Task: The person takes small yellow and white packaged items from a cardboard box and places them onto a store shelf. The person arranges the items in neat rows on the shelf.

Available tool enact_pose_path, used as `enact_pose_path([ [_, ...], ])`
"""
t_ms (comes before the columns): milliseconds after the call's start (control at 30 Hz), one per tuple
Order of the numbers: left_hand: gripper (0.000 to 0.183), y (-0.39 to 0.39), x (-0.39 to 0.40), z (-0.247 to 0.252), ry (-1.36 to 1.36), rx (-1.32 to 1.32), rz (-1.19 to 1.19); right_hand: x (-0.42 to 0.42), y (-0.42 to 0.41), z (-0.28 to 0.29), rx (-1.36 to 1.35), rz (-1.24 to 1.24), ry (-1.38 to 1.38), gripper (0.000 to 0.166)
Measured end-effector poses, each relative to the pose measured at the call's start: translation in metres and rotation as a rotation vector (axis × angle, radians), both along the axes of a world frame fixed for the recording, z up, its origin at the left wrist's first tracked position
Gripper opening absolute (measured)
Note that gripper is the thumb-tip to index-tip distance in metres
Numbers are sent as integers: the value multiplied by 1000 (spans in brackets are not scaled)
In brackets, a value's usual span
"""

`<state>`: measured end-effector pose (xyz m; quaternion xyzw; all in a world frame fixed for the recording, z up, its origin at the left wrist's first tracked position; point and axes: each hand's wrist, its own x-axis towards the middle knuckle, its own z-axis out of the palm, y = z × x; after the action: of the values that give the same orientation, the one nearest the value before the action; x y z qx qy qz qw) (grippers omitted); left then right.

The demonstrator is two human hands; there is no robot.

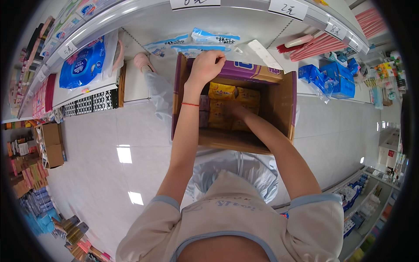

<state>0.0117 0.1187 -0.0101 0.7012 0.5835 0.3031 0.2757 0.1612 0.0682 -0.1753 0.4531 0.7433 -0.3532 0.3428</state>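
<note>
An open cardboard box (283, 108) with purple printed flaps stands before me. My left hand (207, 67) is at its far flap (252, 72), fingers curled over the upper edge; the fingertips are partly hidden. Inside the box, my right hand (236, 109) reaches down onto yellow wrapped packs (222, 90). That hand is blurred and dim, so whether it holds a pack cannot be made out. Several yellow packs lie in rows, with darker purplish packs (203, 111) along the left wall.
Blue-and-clear plastic packages (214, 36) lie on the shelf behind the box, near a white block (265, 54). Left is a blue Vinda pack (83, 64); right are pink-handled brushes (311, 46) and blue packs (338, 78). My pink clog (143, 61) rests on the bottom shelf (135, 86).
</note>
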Motion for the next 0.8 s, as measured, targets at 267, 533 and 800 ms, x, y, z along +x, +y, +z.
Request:
enact_pose_path([
  [267, 17, 0, 4, -4, 10, 14, 2, 17, 31, -36, 256, -697, 68, 93],
  [533, 15, -1, 9, 1, 10, 50, -3, 31, 39, -72, 221, -941, 582, 85],
  [800, 14, -2, 4, -6, 17, 58, 13, 28, 38, -62, 315, -704, 396, 41],
])
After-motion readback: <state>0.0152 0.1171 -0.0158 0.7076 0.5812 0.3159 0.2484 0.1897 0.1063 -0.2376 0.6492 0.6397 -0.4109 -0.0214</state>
